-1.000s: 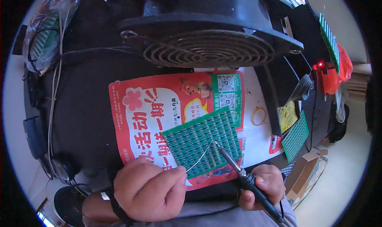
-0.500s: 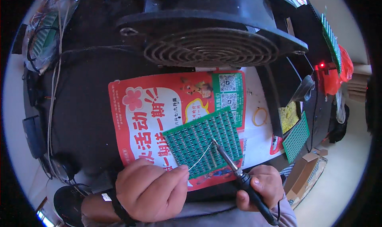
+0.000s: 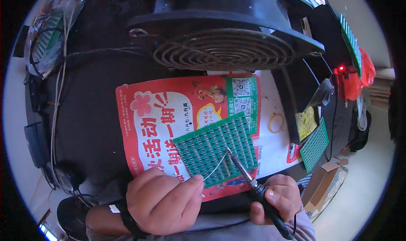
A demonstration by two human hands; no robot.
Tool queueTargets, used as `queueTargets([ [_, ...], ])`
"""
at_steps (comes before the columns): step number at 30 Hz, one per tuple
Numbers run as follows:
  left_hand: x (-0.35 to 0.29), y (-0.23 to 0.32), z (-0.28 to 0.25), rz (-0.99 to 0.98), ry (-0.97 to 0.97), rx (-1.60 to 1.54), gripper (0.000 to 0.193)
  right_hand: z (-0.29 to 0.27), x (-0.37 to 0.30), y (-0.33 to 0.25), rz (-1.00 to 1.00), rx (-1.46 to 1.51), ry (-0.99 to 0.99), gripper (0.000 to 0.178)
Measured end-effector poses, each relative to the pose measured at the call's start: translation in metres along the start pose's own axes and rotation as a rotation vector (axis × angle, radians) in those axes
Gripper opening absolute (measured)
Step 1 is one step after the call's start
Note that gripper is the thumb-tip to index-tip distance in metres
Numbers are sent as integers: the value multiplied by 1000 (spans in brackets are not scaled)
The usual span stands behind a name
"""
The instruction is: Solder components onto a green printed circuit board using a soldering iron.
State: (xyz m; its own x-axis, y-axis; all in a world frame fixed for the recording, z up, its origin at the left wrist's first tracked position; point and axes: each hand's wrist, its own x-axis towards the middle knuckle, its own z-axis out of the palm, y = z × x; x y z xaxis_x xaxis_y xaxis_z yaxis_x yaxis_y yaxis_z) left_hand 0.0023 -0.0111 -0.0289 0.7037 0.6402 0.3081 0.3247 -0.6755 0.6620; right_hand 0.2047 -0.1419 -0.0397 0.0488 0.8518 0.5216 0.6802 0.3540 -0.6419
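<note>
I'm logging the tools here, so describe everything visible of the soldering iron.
The soldering iron has a dark handle, plastic-looking, and a greyish metal shaft narrowing to a fine tip. Gripped in the right hand, it slants up and left, the tip at the green circuit board, near the end of the thin wire; exact contact is unclear.

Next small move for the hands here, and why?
I'd probably ease the thin silvery wire slightly toward the iron's tip, keeping the soldering iron steady. The left hand pinches the wire, the right hand grips the iron, and wire end and tip converge over the green circuit board; whether they touch, I can't tell.
</note>
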Motion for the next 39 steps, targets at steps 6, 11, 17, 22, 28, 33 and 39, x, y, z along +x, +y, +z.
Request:
queueTargets([
  [6,-1,-1,3,11,-6,-28,21,-1,-2,3,-33,35,-14,35],
  [11,0,-2,2,15,-35,-35,21,-2,-2,2,-24,45,-10,35],
  [17,0,-3,2,33,-60,-45,20,-2,-4,1,-21,34,-8,34],
  [22,-2,-3,3,48,-79,-31,20,1,-7,2,-49,24,30,32],
  [28,-2,-4,4,21,-109,-29,23,1,-10,3,-70,25,47,29],
  [33,0,0,1,-54,-138,-34,27,1,-10,3,-82,35,58,28],
  [39,-1,-1,-1,-19,-165,-4,29,2,-8,3,-83,30,47,29],
])
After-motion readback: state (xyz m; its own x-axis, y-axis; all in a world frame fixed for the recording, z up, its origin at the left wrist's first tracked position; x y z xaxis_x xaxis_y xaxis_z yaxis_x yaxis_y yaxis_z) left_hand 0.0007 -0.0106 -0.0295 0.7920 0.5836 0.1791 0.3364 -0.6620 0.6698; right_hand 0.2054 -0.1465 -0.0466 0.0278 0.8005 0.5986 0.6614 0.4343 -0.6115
